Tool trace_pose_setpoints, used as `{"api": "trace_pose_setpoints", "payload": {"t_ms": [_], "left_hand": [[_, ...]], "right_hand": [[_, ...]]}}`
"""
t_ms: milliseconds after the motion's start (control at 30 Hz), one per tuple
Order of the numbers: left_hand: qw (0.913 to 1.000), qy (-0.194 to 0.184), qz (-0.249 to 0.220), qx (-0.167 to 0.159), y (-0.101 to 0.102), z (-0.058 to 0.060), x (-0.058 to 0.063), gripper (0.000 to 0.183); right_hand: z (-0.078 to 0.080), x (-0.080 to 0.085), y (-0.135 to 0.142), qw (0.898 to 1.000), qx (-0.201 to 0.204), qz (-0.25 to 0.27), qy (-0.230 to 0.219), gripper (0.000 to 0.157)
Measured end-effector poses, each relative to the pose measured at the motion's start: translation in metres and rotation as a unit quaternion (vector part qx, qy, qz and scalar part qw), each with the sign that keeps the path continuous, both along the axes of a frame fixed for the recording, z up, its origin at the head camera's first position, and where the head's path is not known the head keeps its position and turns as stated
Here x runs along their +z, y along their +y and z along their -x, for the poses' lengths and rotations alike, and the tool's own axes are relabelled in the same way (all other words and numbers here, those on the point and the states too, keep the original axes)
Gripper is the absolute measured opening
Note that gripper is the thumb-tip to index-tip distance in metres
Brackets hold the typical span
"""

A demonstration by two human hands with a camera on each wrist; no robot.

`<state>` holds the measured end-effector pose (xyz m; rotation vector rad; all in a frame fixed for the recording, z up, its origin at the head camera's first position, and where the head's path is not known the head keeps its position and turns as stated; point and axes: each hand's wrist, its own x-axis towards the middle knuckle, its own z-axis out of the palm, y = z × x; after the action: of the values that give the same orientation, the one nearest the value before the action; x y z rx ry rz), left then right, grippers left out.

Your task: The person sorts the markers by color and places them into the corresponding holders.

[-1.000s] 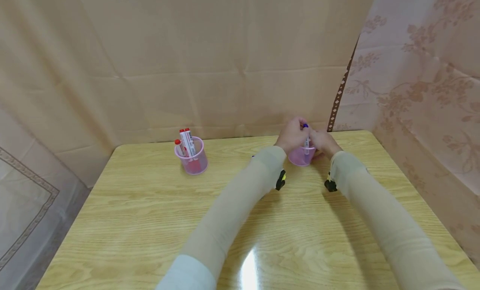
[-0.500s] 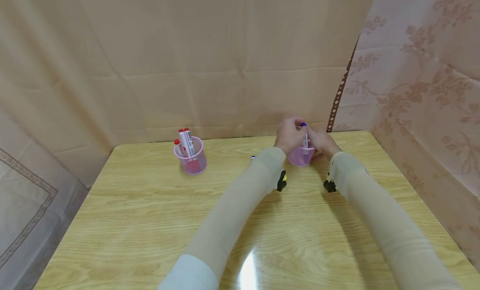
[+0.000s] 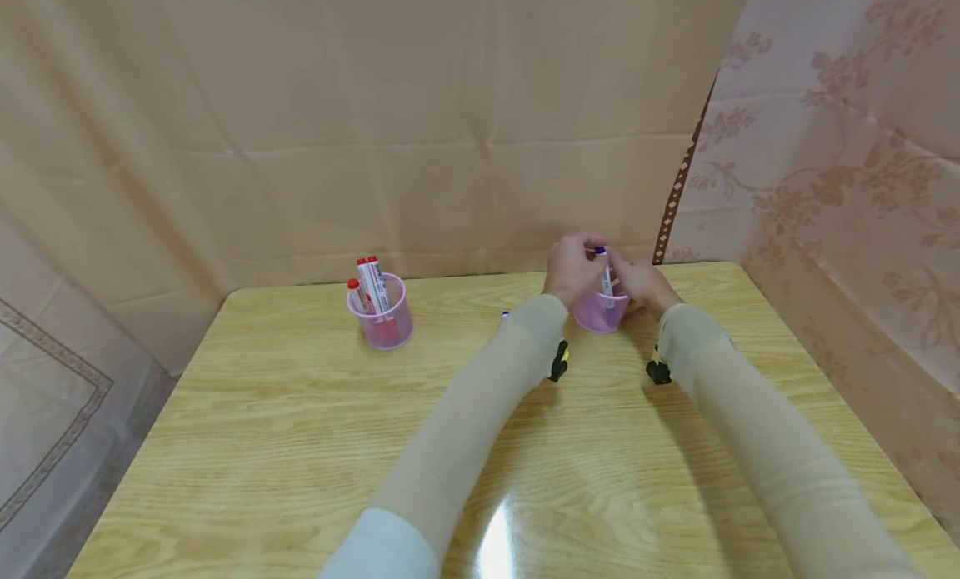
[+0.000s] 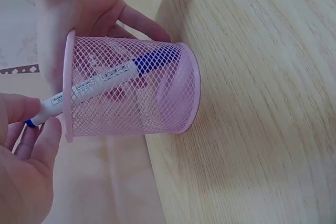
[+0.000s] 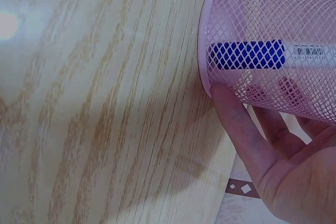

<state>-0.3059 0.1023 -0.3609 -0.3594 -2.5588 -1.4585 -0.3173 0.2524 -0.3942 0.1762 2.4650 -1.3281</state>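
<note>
On the right of the table stands a pink mesh pen cup (image 3: 600,316). A white whiteboard marker (image 4: 113,80) leans inside it, its long blue end down in the cup and its other blue-tipped end above the rim. My left hand (image 3: 572,271) pinches that upper end between thumb and fingers. My right hand (image 3: 641,283) holds the cup from its right side, one finger (image 5: 239,129) low by the base and others behind the mesh. Another blue-ended marker (image 3: 506,314) shows only its tip past my left sleeve; the rest is hidden.
A second pink mesh cup (image 3: 390,329) with several red-capped markers (image 3: 375,283) stands to the left on the wooden table (image 3: 285,429). A beige curtain (image 3: 450,146) hangs behind the table's back edge, and a floral cloth (image 3: 847,187) on the right.
The upper end of the marker has shifted slightly left, along with my left hand. My right hand stays at the cup.
</note>
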Motion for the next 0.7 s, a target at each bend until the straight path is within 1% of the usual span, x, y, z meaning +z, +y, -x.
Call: {"api": "trace_pose_setpoints", "payload": {"t_ms": [167,267,500,700], "left_hand": [[1.0000,0.006,-0.001,0.000,0.0006,0.0013,-0.0014,0.019],[0.9999,0.010,0.009,0.003,0.0002,0.0021,-0.0016,0.021],[0.9987,0.032,0.039,0.009,-0.0024,0.0036,-0.0027,0.024],[0.9988,0.034,0.028,0.020,-0.0030,0.0024,-0.0047,0.026]], "right_hand": [[-0.0010,0.0009,0.0008,1.000,0.001,-0.001,-0.004,0.104],[-0.0013,0.0015,0.0008,1.000,0.003,-0.002,-0.006,0.105],[-0.0016,0.0026,-0.0001,1.000,0.001,0.000,-0.007,0.110],[-0.0028,0.0034,-0.0006,1.000,0.000,0.006,-0.004,0.106]]}}
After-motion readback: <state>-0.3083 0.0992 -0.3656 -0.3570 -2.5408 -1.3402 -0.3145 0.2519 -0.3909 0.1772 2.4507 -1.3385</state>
